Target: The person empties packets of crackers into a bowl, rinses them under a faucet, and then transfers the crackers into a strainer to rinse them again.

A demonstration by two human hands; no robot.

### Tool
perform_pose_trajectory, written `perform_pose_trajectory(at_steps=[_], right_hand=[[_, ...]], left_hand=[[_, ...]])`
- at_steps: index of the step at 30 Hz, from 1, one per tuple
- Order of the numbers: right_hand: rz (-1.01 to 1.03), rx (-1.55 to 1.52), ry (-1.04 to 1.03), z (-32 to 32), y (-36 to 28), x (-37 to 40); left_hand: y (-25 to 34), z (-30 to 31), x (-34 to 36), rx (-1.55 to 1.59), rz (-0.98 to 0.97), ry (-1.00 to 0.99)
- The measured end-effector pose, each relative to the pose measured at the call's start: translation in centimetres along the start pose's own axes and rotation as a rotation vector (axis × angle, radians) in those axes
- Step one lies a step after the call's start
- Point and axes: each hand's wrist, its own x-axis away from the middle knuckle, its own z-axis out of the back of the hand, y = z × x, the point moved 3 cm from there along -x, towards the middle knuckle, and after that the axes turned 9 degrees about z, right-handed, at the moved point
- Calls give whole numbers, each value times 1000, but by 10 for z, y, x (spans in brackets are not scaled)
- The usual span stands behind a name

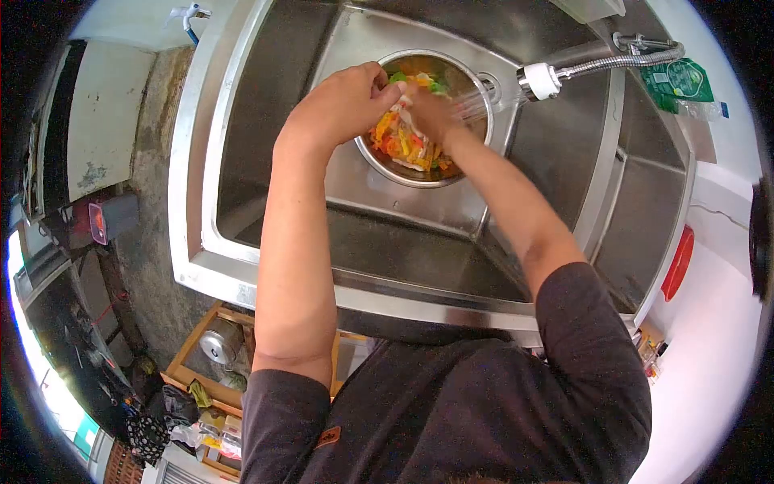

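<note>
A round steel bowl (422, 182) stands in the sink basin, holding a mix of cut vegetables (403, 145) in orange, red, yellow and green, with some pale pieces among them. My left hand (347, 101) is over the bowl's left rim, its fingers bent and thumb drawn in at the vegetables; what they grip is hidden. Reaching in from the right, my right hand (431, 115) is smeared by motion over the middle of the bowl, beside a whitish piece. Water from the faucet head (540, 81) runs into the bowl near that hand.
The steel sink (387, 222) surrounds the bowl. A flexible metal hose (621, 60) carries the faucet at the upper right. Beyond it lies a green and clear plastic pack (681, 85). A red object (678, 264) is at the right, and a wooden rack with a pot lid (219, 343) at the lower left.
</note>
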Motion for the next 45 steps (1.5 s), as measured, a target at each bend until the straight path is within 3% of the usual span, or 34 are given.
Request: perform_pose_trajectory(at_steps=[2,3,6,10,13,15,19,21,25,28,31,33,34,36,37,38,40,43,45], right_hand=[[-98,-53,-35,23,-1,-5],[37,86,101,25,-3,-6],[29,339,194,19,-45,7],[212,309,300,-29,-44,14],[272,281,260,-25,-35,7],[58,4,-83,-11,-20,-6],[92,24,-154,37,-15,6],[125,342,25,42,-9,8],[34,316,252,-15,1,24],[14,239,231,-30,0,27],[63,-37,144,-21,9,10],[54,-28,-114,1,9,0],[53,-28,-120,4,9,0],[31,-89,31,19,9,0],[36,117,115,22,-1,4],[35,116,121,17,-15,8],[97,285,199,-8,-30,14],[237,308,344,-36,-26,23],[248,264,258,-44,-13,14]], left_hand=[[-4,-1,0,-7,9,-16],[-5,-3,-1,1,11,-27],[-5,-5,-3,4,6,-18],[-3,-2,0,2,0,-7],[-1,0,2,15,2,-4],[-1,0,3,10,17,-15],[-5,-2,0,-25,-16,2],[-5,-1,0,-23,-17,4],[-8,-5,-3,-26,-40,44],[-8,-5,-4,-16,-28,0],[-7,-4,-2,-49,-14,32],[-5,-2,-2,-19,9,-5],[-6,-3,-1,11,32,-40],[-8,-6,-2,2,18,-38],[-6,-5,-3,-12,2,-33],[-5,-3,-3,-16,-2,-31],[0,-1,0,-30,22,-53],[-4,-2,-1,-36,25,-18],[-5,-1,-1,-39,24,-16]])
